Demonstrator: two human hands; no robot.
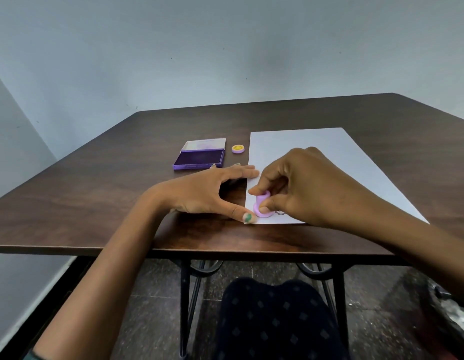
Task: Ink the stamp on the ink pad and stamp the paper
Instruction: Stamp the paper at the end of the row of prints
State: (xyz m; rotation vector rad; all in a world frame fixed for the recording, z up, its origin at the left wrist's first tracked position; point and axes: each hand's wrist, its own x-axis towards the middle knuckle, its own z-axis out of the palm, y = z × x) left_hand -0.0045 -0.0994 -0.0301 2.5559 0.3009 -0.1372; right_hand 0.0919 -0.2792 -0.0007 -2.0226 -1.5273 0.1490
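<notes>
A white sheet of paper (316, 149) lies on the dark wooden table (121, 183). My right hand (301, 185) grips a small lilac stamp (262, 207) whose base rests on the paper near its front left corner. A dark stamped mark (280, 212) shows just right of the stamp, partly hidden by my fingers. My left hand (212, 193) lies flat with fingers spread, thumb and fingertips touching the paper's left edge. The purple ink pad (199, 158) sits open, lid up, left of the paper and beyond my left hand.
A small round lilac cap with a yellow face (238, 148) lies between the ink pad and the paper. Walls stand behind and left of the table. The table's front edge is close to my lap; metal legs show beneath.
</notes>
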